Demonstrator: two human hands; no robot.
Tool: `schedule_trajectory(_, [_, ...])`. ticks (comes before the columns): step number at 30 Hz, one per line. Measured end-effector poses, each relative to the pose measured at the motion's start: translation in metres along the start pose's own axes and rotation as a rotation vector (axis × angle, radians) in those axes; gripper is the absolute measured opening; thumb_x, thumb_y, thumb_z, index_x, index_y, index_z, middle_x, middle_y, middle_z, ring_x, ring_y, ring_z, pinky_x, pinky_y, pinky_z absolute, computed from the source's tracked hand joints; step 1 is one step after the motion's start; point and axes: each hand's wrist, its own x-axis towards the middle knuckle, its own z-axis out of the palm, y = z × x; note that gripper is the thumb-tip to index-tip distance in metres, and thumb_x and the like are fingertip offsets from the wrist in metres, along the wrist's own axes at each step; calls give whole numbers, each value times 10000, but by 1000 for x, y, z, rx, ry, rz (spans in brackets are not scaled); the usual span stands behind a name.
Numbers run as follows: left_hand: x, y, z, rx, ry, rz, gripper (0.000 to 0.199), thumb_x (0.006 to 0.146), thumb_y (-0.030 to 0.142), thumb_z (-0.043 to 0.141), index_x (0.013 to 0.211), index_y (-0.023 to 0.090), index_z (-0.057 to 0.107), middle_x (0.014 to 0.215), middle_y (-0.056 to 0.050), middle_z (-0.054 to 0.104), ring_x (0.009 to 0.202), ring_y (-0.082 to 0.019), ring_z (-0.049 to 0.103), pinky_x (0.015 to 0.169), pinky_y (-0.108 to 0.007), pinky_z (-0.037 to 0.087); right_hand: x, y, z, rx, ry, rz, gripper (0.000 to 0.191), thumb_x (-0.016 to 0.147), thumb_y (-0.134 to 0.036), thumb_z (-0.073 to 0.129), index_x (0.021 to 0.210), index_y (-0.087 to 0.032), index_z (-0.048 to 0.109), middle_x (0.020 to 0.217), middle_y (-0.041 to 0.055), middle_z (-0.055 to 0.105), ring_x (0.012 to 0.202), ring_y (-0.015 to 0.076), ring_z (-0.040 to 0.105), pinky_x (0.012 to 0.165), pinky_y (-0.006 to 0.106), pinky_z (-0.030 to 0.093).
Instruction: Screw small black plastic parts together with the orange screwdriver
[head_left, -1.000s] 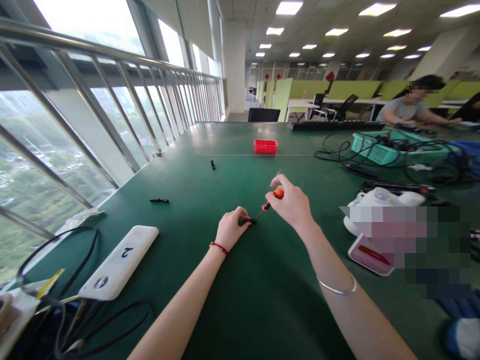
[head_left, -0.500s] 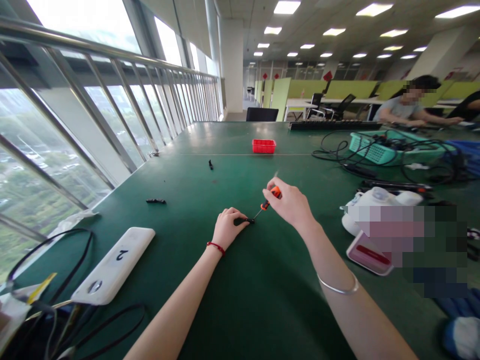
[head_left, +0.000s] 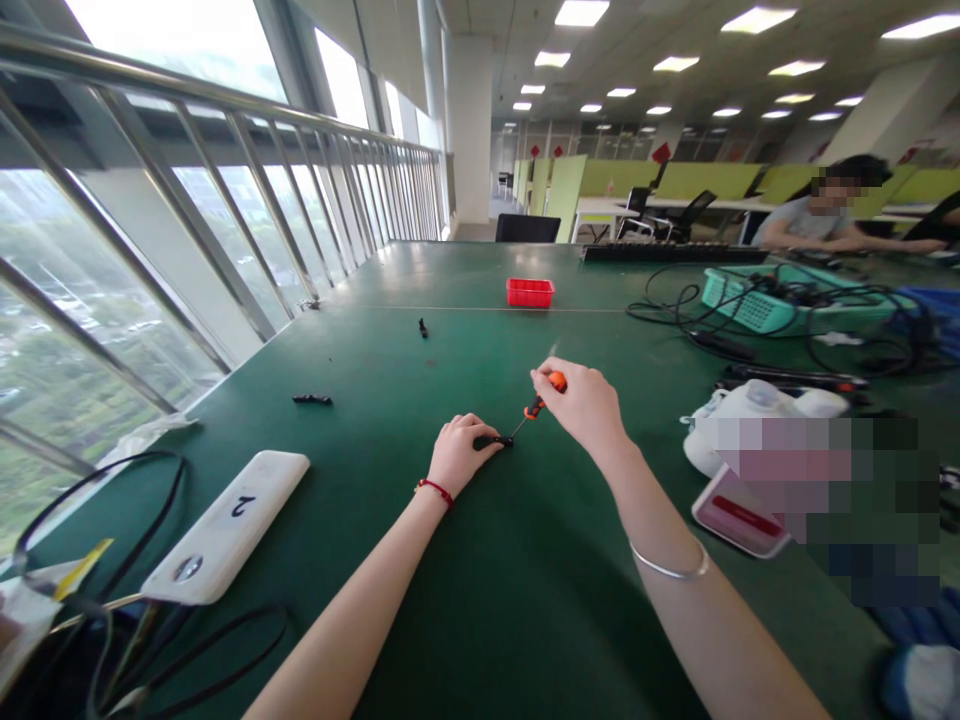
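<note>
Screwdriver (head_left: pixel 534 408) leans, shaft slanting down to the far end of the small black piece (head_left: pixel 493 441); tip seems to meet it, though true contact is too small to tell. For good work, I judge: pin the piece firmly to the green table (head_left: pixel 465 640), seat the tip squarely, turn with light, even pressure, pinching fingers clear of the blade. Left hand (head_left: pixel 459 450) low on the table, thumb and fingers closed on the piece; right hand (head_left: pixel 586 402) raised, fingertips clamped around the orange-and-black handle.
</note>
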Motion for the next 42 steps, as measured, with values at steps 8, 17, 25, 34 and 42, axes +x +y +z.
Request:
schedule_trajectory(8, [4,0,-2,30,-32,47,122,776,316,623,835,240,698,844,-18,623,832,-180,535,764,-317,429,2,-2,4,-19,-10,21,311,824,-491,396,715,-237,538,578,4,566,545,158,510,475,230,242])
schedule_trajectory(17, [5,-1,-2,29,-41,38,128,785,315,614,851,242,696,844,-11,621,826,-177,530,763,-321,424,9,11,-4,-16,-71,10,230,803,-449,431,842,-248,536,628,-16,588,549,152,525,479,220,276])
schedule_trajectory(25, [3,0,-1,-18,-27,35,110,753,237,612,837,220,681,863,-14,624,840,-182,530,796,-328,423,4,1,-7,-32,-81,-93,314,784,-305,446,1086,-222,464,736,-3,625,598,155,549,520,230,310])
schedule_trajectory(34, [3,1,-1,-47,-33,20,117,763,233,595,838,213,682,877,-23,626,856,-193,531,813,-343,423,0,-3,-11,-138,-92,28,197,800,-359,433,908,-243,550,641,8,612,587,174,539,496,237,267])
schedule_trajectory(42, [3,0,-1,-56,-39,27,130,776,249,590,857,221,689,872,-27,627,853,-198,530,798,-343,427,-2,-7,-11,-92,-117,25,304,851,-433,340,775,-237,560,615,11,595,590,173,532,496,240,271])
